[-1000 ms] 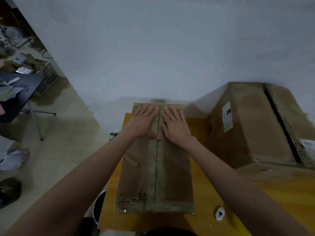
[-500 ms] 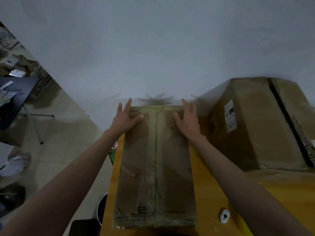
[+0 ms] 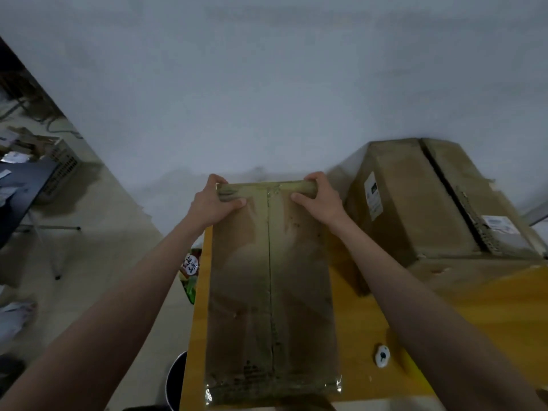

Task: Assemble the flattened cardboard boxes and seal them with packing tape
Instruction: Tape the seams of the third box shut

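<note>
Cardboard box lay centre frame on the yellow table; left hand and right hand gripped its far edge. Pressing the tape ends down evenly would seal best.

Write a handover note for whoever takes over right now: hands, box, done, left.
Left hand grips the far left corner of the taped cardboard box; right hand grips the far right corner.
The box stands on the yellow table, with a larger cardboard box on its right.
Done: the top centre seam is taped, and clear tape runs over the near edge.
Left: no tape roll is in view. Other faces are hidden, so check them.
</note>
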